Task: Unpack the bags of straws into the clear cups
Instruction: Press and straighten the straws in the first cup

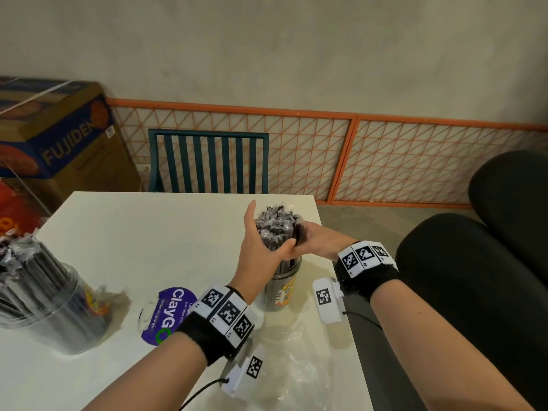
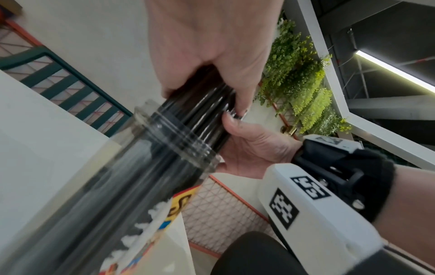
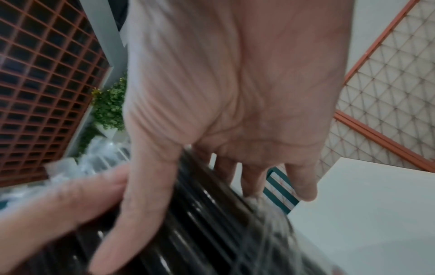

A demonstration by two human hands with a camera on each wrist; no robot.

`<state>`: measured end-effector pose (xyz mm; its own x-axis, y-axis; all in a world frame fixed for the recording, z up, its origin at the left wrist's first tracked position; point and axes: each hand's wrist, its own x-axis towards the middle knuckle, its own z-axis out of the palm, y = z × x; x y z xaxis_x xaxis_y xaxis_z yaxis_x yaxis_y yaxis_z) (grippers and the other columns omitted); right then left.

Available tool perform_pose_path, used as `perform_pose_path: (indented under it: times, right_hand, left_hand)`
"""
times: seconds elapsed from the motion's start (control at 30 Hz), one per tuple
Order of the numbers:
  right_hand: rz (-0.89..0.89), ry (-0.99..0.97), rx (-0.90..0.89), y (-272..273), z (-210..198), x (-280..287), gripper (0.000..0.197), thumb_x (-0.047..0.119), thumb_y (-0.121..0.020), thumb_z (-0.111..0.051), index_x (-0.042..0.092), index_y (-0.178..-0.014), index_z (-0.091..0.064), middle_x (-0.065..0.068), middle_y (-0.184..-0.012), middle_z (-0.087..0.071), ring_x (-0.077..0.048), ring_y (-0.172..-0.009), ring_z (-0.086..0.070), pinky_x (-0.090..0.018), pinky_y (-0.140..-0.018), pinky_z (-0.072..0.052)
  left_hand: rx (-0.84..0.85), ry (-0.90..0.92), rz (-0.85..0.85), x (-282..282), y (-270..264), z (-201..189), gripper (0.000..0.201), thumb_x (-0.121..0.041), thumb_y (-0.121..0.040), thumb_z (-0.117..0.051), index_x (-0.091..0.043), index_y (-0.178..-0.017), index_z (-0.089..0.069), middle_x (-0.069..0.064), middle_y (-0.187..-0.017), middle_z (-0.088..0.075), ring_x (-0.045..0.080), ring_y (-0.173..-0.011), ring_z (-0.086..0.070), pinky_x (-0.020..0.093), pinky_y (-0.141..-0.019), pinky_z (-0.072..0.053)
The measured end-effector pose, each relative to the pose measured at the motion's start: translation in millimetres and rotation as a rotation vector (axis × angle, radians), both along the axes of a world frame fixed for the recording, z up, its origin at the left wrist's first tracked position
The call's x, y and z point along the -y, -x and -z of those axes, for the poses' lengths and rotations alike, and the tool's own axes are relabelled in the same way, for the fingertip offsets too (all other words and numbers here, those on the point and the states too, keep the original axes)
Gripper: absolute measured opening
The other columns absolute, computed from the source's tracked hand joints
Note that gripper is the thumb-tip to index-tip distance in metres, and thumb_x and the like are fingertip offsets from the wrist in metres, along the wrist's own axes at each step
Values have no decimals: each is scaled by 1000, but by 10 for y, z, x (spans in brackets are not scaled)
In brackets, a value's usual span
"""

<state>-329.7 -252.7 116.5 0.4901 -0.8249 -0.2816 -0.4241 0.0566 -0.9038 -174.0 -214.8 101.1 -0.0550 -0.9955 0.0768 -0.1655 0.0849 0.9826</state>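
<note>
Near the right edge of the bench [image 1: 124,232] a clear cup [image 1: 280,289] stands upright with a bundle of black straws [image 1: 274,232] in it, long axis vertical and tops well above the rim. Both hands close on the bundle from opposite sides – the left hand [image 1: 261,247] curls round it, the right hand [image 1: 314,241] grips it too – so I judge the straws must go straight down

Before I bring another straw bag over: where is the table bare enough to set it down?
The far left stretch of the table, between the full cup and the cup being filled, is bare. The near right is crowded: purple lid, empty plastic bag, both forearms.
</note>
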Motion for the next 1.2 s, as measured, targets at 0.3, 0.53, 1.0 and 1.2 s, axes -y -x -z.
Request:
perform_pose_path:
  times: [0.3,0.53,1.0,1.2]
  right_hand:
    - [13,135,-120,80,44,-73,83,12,-69,-82,20,-138,-36,3,-135,-52,-11,-126,-47,-28,-109,-36]
    - [84,172,-192,38,208,-141,76,27,-73,-79,18,-138,-42,3,-133,-56,-10,-122,-50,-28,-107,-38]
    - [160,137,-126,76,277,-302,95,21,-70,-82,19,-145,-23,8,-142,-37,-5,-131,-32,-21,-105,-27]
    - [165,158,-121,38,259,-357,90,22,-72,-80,21,-143,-26,5,-142,-42,-7,-130,-37,-24,-107,-30]
  left_hand:
    - [28,-120,356,144,-360,-104,113,-11,-70,-78,-40,-146,0,-5,-137,-46,13,-127,-47,37,-107,-39]
    - [-16,-113,293,101,-233,91,104,-9,-71,-78,-39,-145,-10,-8,-128,-49,4,-113,-54,16,-93,-45]
    - [89,-83,243,6,-305,94,116,-16,-67,-81,-28,-148,1,-9,-132,-35,1,-123,-35,14,-97,-32]
    - [79,-85,248,-43,-288,133,111,-18,-70,-79,-24,-148,-1,-6,-142,-36,7,-129,-38,22,-103,-33]
